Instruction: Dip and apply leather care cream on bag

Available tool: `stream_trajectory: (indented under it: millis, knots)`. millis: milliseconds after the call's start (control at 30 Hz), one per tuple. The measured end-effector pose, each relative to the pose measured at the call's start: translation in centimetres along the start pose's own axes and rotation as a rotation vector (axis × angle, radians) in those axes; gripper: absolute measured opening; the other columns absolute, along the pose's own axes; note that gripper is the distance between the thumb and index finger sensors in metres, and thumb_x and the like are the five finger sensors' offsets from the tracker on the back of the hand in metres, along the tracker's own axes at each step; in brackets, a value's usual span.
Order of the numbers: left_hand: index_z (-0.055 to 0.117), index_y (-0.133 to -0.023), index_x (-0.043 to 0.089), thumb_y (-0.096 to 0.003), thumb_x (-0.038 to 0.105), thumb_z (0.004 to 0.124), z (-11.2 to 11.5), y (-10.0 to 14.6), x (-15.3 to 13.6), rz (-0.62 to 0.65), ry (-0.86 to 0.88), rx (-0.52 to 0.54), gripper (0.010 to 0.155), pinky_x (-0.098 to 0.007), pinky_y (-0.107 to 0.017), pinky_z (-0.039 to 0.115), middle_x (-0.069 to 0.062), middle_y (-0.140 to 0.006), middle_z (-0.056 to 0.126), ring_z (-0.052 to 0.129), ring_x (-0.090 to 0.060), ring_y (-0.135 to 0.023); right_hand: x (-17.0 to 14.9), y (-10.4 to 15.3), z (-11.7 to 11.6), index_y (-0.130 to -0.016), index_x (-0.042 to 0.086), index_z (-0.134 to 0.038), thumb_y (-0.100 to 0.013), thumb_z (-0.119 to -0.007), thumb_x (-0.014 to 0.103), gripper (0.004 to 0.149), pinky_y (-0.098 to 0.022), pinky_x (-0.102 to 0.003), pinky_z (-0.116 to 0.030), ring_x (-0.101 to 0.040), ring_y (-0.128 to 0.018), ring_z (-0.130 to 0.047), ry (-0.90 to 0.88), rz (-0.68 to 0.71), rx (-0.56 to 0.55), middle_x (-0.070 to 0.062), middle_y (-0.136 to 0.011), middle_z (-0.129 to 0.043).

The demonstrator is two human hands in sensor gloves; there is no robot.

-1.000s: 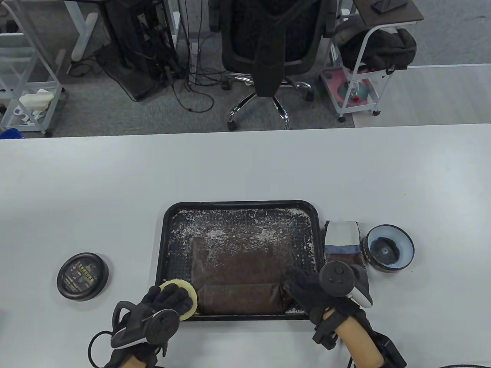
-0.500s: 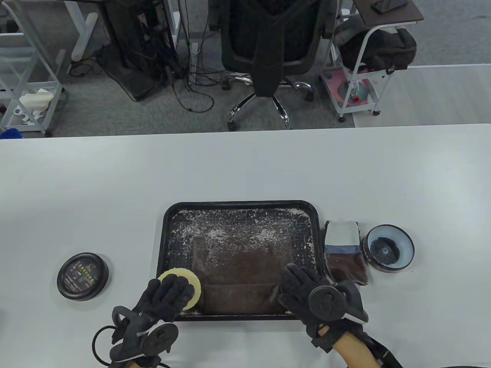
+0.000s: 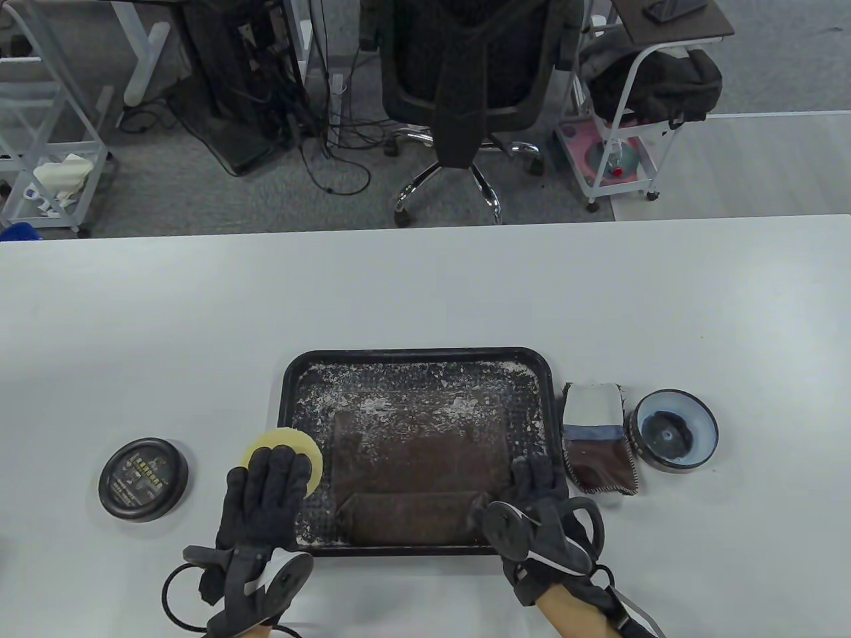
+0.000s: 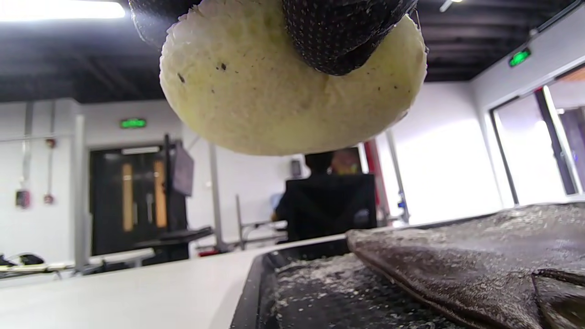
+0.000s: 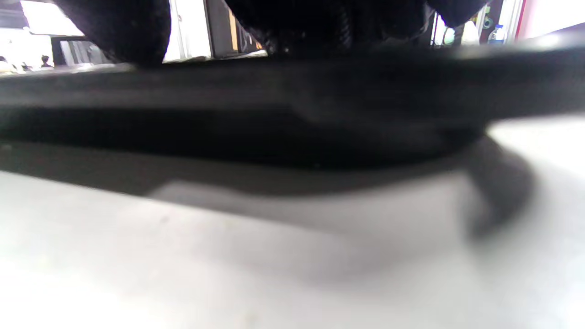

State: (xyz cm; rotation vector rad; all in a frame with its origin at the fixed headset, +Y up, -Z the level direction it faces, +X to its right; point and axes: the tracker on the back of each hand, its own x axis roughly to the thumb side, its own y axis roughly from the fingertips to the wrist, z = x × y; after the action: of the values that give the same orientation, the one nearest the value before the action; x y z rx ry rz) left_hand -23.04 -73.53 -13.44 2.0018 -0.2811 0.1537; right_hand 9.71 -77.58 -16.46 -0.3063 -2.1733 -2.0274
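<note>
A brown leather bag (image 3: 415, 475) lies flat in a black tray (image 3: 419, 355) dusted with white flecks. My left hand (image 3: 266, 495) holds a round yellow sponge (image 3: 284, 448) over the tray's left rim, lifted off the bag. In the left wrist view the sponge (image 4: 274, 96) hangs above the tray (image 4: 253, 292), a gloved finger (image 4: 340, 36) pressed on it, with the bag (image 4: 480, 256) to the right. My right hand (image 3: 540, 488) rests on the tray's front right corner, fingers (image 5: 119, 27) over the rim. The open cream jar (image 3: 675, 432) stands right of the tray.
The jar's black lid (image 3: 143, 478) lies left of the tray. A folded brown and white cloth (image 3: 597, 435) lies between the tray and the jar. An office chair (image 3: 465, 86) and carts stand beyond the table's far edge.
My left hand has carried the sponge from the bag's front left corner back and left to the tray's left rim. My right hand has moved from the cloth to the tray's front right corner.
</note>
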Motion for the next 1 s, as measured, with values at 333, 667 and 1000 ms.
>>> stream_trajectory:
  millis: [333,667,1000]
  knots:
    - [0.080,-0.095,0.029,-0.0430,0.020,0.078,0.3,0.5,0.8,0.042,-0.090,-0.021,0.053,-0.052,-0.069,0.069,-0.006,-0.103,0.080,0.085,-0.033,-0.094,0.2,-1.1,-0.1,-0.079,-0.017,-0.079,-0.050,-0.079,0.046,0.069,-0.066,-0.072,-0.045,-0.068,-0.095,-0.042,-0.102,-0.166,0.112,-0.037,-0.105,-0.056]
    - [0.079,-0.095,0.029,-0.0431,0.020,0.078,0.1,1.1,1.2,0.025,-0.143,0.020,0.053,-0.052,-0.071,0.063,-0.005,-0.103,0.080,0.085,-0.033,-0.094,-0.5,-1.1,0.0,-0.074,-0.011,-0.081,-0.049,-0.084,0.032,0.050,-0.066,-0.070,-0.044,-0.065,-0.095,-0.044,-0.179,-0.197,0.090,-0.035,-0.106,-0.055]
    - [0.080,-0.095,0.029,-0.0432,0.021,0.078,0.2,1.0,1.3,0.025,-0.151,-0.001,0.053,-0.052,-0.071,0.063,-0.005,-0.103,0.080,0.086,-0.033,-0.094,-1.3,-0.2,0.7,-0.073,-0.007,-0.083,-0.050,-0.089,0.027,0.042,-0.067,-0.070,-0.048,-0.057,-0.095,-0.064,-0.327,-0.157,-0.028,-0.028,-0.102,-0.070]
